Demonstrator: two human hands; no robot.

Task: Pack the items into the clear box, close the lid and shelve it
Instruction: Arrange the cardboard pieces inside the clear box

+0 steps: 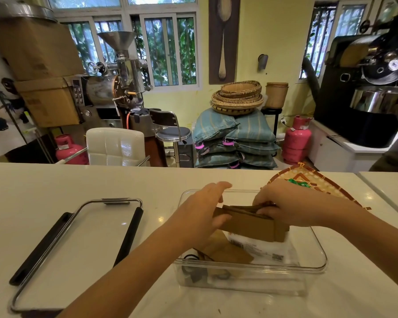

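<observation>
A clear box (251,269) stands open on the white counter in front of me. Above its middle I hold a stack of brown paper bags (253,223) with both hands. My left hand (200,210) grips the stack's left end and my right hand (283,203) grips its top right. Inside the box lie a white packet with a printed label (262,249), more brown paper (230,253) and some dark small items (193,269) at the near left corner. The box's clear lid (78,244), with black side clips, lies flat to the left.
A woven patterned tray (319,182) with a green item on it sits behind my right hand. The counter's far edge runs across the view. Beyond it are a white chair (115,148), coffee roasters, sacks and pink gas cylinders.
</observation>
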